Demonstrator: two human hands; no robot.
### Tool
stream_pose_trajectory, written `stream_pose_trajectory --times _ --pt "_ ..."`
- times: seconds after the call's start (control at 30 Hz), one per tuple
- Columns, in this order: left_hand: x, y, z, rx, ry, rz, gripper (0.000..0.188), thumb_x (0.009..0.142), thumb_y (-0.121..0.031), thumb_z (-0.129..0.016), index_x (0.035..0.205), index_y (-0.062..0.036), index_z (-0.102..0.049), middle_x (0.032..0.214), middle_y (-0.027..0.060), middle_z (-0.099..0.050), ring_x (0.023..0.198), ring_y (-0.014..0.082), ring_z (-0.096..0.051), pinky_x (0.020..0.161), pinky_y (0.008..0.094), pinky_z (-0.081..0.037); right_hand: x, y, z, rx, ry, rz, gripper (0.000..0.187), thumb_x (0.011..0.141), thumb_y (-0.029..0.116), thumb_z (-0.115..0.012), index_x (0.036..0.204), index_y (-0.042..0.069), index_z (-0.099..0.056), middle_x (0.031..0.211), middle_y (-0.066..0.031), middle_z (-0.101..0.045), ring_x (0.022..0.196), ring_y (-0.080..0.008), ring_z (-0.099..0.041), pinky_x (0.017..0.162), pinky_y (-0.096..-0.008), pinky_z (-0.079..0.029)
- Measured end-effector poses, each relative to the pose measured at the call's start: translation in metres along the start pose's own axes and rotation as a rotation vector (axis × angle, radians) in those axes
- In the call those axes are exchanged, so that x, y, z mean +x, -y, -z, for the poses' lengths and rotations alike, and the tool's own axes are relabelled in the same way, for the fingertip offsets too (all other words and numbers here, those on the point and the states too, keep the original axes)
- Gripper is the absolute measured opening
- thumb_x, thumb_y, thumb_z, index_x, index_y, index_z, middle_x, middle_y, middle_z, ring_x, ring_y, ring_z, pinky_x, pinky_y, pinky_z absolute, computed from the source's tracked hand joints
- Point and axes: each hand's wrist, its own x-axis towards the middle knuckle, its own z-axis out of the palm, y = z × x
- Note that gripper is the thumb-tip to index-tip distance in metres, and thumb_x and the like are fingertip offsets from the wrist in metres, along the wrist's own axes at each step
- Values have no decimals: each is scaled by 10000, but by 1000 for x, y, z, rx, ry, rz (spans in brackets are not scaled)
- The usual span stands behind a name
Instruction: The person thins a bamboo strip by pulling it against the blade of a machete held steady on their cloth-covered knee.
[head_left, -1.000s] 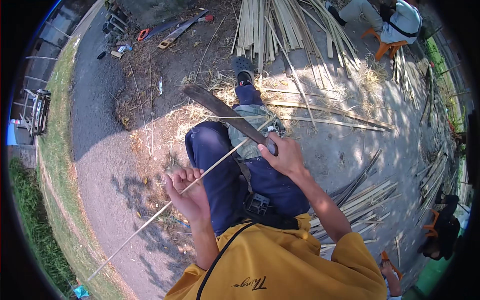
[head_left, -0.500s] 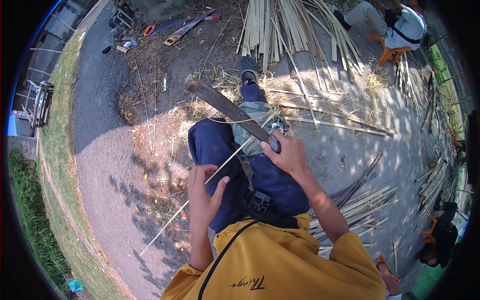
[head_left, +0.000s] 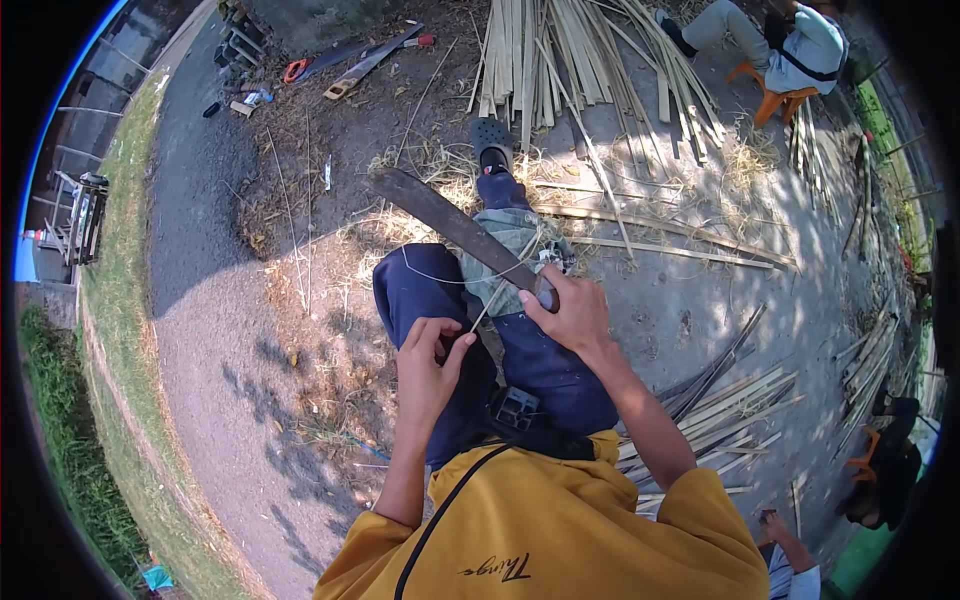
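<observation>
My right hand (head_left: 574,312) is closed round the handle of a machete (head_left: 448,222); its long dark blade points up and left across my legs. A thin pale bamboo strip (head_left: 487,307) runs slantwise under the blade, over a grey-green cloth (head_left: 482,264) wrapped on my lower leg. Its near end is pinched between thumb and fingers of my left hand (head_left: 430,362), above my left thigh. A fine curled shaving (head_left: 425,273) loops out on the left side of the blade. Where the blade meets the strip is hard to make out.
Long split bamboo slats (head_left: 530,60) lie fanned out ahead. More slats (head_left: 735,415) lie at my right. Two handsaws (head_left: 365,68) rest on the ground, far left. A person sits on an orange stool (head_left: 780,98), far right. Shavings (head_left: 440,185) litter the ground near my foot.
The bamboo strip's long tail, which reached down left past my left hand, no longer shows there. My left hand has moved right and slightly up, to the strip's end. The machete barely moved.
</observation>
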Motion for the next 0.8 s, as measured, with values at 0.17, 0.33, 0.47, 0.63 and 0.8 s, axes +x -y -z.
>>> stream_pose_trajectory --times 0.17,0.33,0.47,0.63,0.8 --pt "-3 16 -18 180 -64 -222 214 917 -187 -817 980 -2 -730 852 114 -678 760 270 -669 658 378 -510 0 4 -1 1 -37 8 406 899 483 -750 1005 95 -700 675 -155 -669 638 -411 -686 609 -498 -523" --pt "-6 11 -23 140 -37 -153 179 932 -151 -802 950 6 -717 809 105 -659 662 240 -655 600 366 -499 -1 1 -3 -15 -32 4 411 900 487 -748 997 91 -703 695 -161 -675 656 -413 -690 621 -504 -527" --pt "-7 14 -23 -106 -52 -93 148 951 -106 -791 956 21 -716 792 75 -656 588 136 -582 539 303 -436 -1 -1 -2 17 -44 18 424 894 487 -752 991 78 -699 693 -167 -672 655 -414 -688 619 -504 -523" --pt "-7 23 -29 -238 -20 -10 131 982 -103 -772 960 17 -725 768 -6 -642 597 27 -531 526 236 -381 1 -4 0 16 -8 24 431 885 488 -757 986 74 -693 681 -165 -663 643 -400 -688 610 -490 -521" --pt "-1 25 -35 -559 111 202 107 1028 -105 -724 958 -24 -714 737 -40 -650 561 -21 -451 489 196 -282 2 -9 2 31 31 33 469 871 564 -748 1024 123 -703 652 -150 -677 634 -385 -705 604 -492 -547"
